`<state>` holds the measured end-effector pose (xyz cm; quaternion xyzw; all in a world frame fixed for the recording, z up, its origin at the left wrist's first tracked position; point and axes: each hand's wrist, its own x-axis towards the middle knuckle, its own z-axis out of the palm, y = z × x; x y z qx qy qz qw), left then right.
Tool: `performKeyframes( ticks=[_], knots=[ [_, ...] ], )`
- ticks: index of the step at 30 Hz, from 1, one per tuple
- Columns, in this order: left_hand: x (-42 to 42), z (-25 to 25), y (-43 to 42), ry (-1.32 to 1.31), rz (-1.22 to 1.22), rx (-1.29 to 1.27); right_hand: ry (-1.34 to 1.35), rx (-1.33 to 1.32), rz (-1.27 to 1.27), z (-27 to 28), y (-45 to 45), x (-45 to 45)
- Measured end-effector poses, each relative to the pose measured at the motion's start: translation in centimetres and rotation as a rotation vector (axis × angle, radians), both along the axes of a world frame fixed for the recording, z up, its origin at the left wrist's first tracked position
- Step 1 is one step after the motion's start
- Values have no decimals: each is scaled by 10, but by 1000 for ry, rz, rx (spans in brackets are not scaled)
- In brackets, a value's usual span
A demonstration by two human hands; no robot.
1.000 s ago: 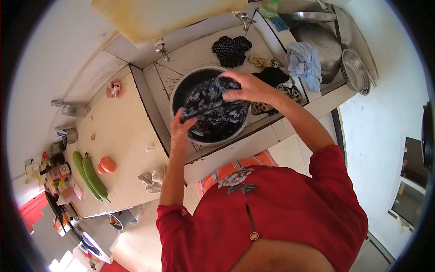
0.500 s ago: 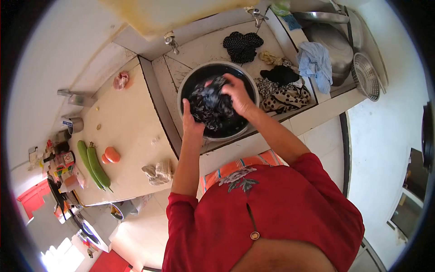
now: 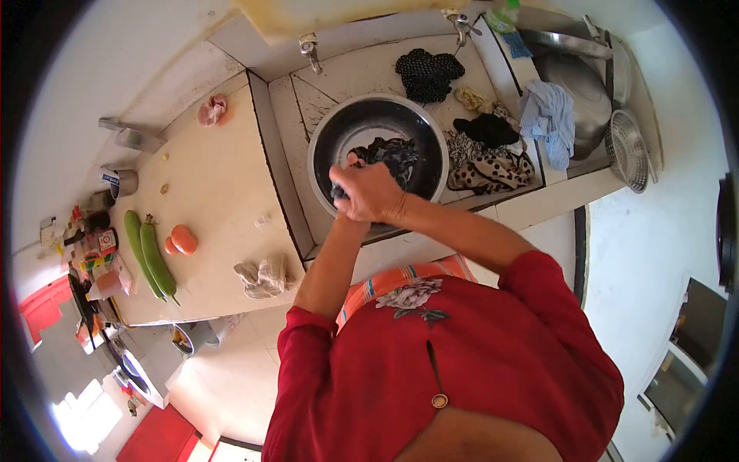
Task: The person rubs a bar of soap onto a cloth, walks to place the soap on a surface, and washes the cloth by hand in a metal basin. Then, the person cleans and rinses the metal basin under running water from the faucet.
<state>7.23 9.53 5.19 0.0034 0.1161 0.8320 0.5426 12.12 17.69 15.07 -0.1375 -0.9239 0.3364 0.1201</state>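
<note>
A black cloth with a pale pattern (image 3: 394, 158) lies bunched and wet in a round metal basin (image 3: 314, 158) that has dark water in it. My right hand (image 3: 372, 191) is closed around part of this cloth, near the front of the basin. Pressed close below it, my left hand (image 3: 350, 219) grips the same cloth; its fingers are mostly hidden by the right one. A dark bit of cloth pokes out at the left side of the two fists.
Two taps, one a metal tap (image 3: 309, 52), jut over the tiled sink (image 3: 289, 146). A black dotted cloth (image 3: 429, 75) and a spotted cloth (image 3: 493, 173) lie right of the basin. Left, the counter (image 3: 219, 185) holds green gourds (image 3: 156, 258), tomatoes (image 3: 182, 239) and a crumpled cloth (image 3: 263, 276).
My hands were apart, working the cloth across the basin; now they are together at its front, squeezing part of it. The view has shifted slightly.
</note>
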Motion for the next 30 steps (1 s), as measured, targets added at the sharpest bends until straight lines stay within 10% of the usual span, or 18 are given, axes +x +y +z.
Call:
performKeyframes(
  ticks=[5, 8, 10, 12, 14, 17, 22, 25, 30],
  knots=[
    [-1, 53, 14, -59, -1, -943, -47, -13, -188, -42, 32, -13],
    [-4, 54, 11, 19, -71, -856, -72, -21, -126, -23, 22, -8],
    [-7, -45, -10, -142, -75, -152, 48, -70, 87, 12, -10, 3],
    [-13, -54, -7, -119, 0, -186, 200, 34, 69, 5, -7, -7],
    [-4, 67, 8, -64, 39, -948, 177, 45, -141, -25, 21, -20],
    [-13, 89, 3, 51, -66, -832, 82, -97, -177, -50, 63, -9],
    [-40, 85, -16, 1479, -459, -1040, 32, -440, 95, -3, 62, 3],
    [-58, 71, -24, 1331, -196, -864, -49, -334, 242, -4, 65, 15],
    [-39, 117, -29, 203, 37, -635, -218, -94, 280, -114, 97, 52]
  ],
)
